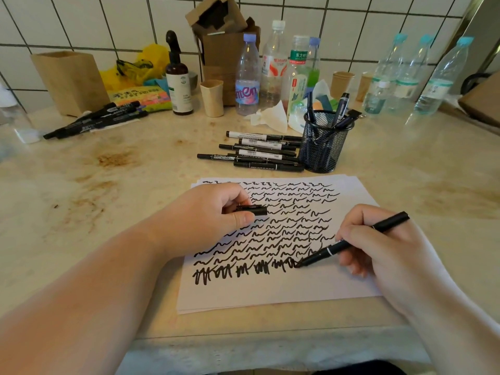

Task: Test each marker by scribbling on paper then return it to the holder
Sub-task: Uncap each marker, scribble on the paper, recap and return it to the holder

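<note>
While scribbling, right hand (378,247) curled in a writing grip round the marker (349,246), tip down on the paper (311,290) at the end of the lowest scribble row. Left hand (213,212) pinched the cap (253,210) between thumb and fingers, heel resting on the sheet (likely to keep it from sliding). Mesh holder (323,143) just past the far edge of the paper, a few markers in it. Loose markers (259,151) piled left of it. Blank strip left along near edge.
</note>
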